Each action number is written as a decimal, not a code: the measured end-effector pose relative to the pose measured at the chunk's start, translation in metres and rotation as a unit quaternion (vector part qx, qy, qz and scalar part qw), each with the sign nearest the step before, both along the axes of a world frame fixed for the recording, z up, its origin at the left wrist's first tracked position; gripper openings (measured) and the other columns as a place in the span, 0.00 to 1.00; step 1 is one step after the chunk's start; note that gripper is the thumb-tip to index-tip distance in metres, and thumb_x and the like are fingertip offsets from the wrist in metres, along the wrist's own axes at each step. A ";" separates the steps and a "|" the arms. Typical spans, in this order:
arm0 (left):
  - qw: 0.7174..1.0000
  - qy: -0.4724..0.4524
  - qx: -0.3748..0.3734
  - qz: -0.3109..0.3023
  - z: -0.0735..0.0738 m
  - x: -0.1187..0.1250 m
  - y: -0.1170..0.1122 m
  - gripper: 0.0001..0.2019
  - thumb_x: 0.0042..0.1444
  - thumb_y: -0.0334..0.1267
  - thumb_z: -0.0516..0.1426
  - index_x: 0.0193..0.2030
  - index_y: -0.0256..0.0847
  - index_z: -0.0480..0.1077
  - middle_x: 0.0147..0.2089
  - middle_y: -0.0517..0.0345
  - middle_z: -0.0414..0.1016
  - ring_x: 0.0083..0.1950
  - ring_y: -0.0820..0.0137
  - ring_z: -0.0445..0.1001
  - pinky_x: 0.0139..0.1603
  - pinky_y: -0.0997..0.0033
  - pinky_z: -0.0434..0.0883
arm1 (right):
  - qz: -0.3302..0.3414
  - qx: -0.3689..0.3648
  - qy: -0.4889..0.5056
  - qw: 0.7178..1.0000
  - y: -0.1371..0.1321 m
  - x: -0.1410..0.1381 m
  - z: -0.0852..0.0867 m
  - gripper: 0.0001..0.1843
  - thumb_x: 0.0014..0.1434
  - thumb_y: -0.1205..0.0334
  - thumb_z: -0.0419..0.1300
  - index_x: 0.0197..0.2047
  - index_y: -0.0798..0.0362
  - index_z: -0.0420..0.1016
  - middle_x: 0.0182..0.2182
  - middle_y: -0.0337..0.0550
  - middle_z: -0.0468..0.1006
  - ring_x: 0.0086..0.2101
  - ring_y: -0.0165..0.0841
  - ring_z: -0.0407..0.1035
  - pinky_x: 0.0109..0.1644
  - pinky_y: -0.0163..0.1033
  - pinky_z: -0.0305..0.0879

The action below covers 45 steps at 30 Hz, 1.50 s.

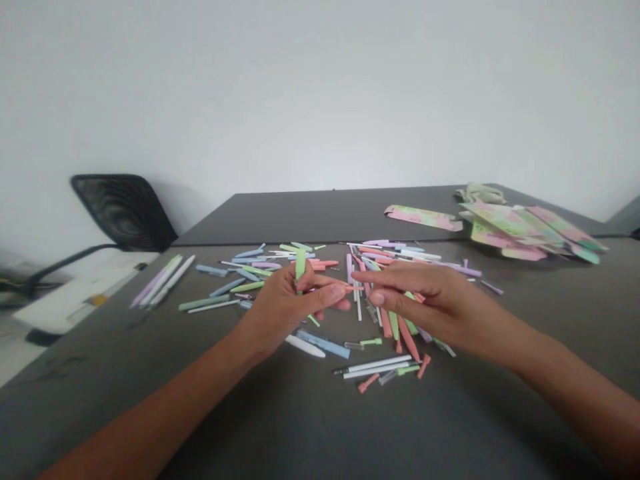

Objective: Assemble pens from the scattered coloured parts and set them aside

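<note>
My left hand [290, 300] is closed around a light green pen part [300, 265], which stands up out of the curled fingers. Between its thumb and fingertip is a small, thin orange pen piece [355, 288], pointing right. My right hand [435, 288] hovers just beside that piece, index finger and thumb stretched out with a gap between them. Whether it touches the piece I cannot tell. Under and around both hands lie loose pen parts: orange barrels [409, 339], a blue barrel [324, 344], white refills [377, 366] and small clear-and-green pieces [399, 373].
Several assembled-looking pens [163, 283] lie together at the left of the dark table [240, 427]. Flattened pink-green cartons [525, 230] and a crumpled cloth [480, 193] are at the back right. A black mesh chair [123, 210] stands left, beside a white surface [75, 293].
</note>
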<state>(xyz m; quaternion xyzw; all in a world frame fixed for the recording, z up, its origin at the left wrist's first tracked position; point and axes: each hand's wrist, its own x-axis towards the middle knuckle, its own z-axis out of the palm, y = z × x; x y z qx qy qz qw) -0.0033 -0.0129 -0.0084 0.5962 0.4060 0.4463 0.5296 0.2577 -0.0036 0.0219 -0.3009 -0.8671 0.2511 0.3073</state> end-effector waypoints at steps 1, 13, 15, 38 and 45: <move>1.000 0.007 -0.002 -0.002 0.000 0.000 0.000 0.09 0.63 0.44 0.70 0.39 0.42 0.80 0.51 0.49 0.89 0.44 0.63 0.88 0.31 0.74 0.72 | 0.013 -0.038 0.005 0.999 -0.003 -0.002 -0.001 0.22 0.75 0.53 0.60 0.69 0.37 0.77 0.46 0.40 0.90 0.36 0.35 0.84 0.39 0.38 0.79; 1.000 -0.014 0.008 0.007 0.005 0.003 -0.001 0.19 0.59 0.41 0.71 0.30 0.42 0.64 0.36 0.57 0.89 0.37 0.70 0.84 0.33 0.76 0.72 | -0.009 -0.370 0.178 0.912 -0.010 -0.016 0.000 0.25 0.67 0.43 0.68 0.64 0.41 0.83 0.37 0.39 0.87 0.27 0.26 0.76 0.25 0.28 0.72; 1.000 -0.026 0.009 0.009 0.005 0.002 -0.002 0.25 0.58 0.41 0.72 0.28 0.43 0.57 0.36 0.57 0.89 0.37 0.70 0.84 0.33 0.76 0.72 | -0.015 -0.412 0.241 0.879 -0.011 -0.019 0.000 0.20 0.65 0.46 0.72 0.57 0.43 0.87 0.39 0.39 0.88 0.34 0.26 0.79 0.34 0.27 0.75; 0.975 0.079 -0.025 -0.204 0.011 0.029 -0.054 0.07 0.60 0.37 0.68 0.39 0.37 0.87 0.33 0.53 0.83 0.34 0.71 0.74 0.35 0.74 0.69 | -0.003 -0.295 0.337 0.894 -0.044 -0.033 0.011 0.11 0.69 0.54 0.69 0.54 0.34 0.87 0.46 0.35 0.90 0.40 0.26 0.82 0.38 0.26 0.76; 0.977 0.074 -0.006 -0.200 0.013 0.032 -0.055 0.08 0.59 0.37 0.67 0.41 0.36 0.87 0.31 0.57 0.78 0.33 0.72 0.72 0.35 0.75 0.68 | 0.027 -0.247 0.348 0.904 -0.053 -0.043 0.016 0.07 0.70 0.61 0.68 0.44 0.37 0.88 0.45 0.32 0.90 0.35 0.28 0.85 0.35 0.29 0.81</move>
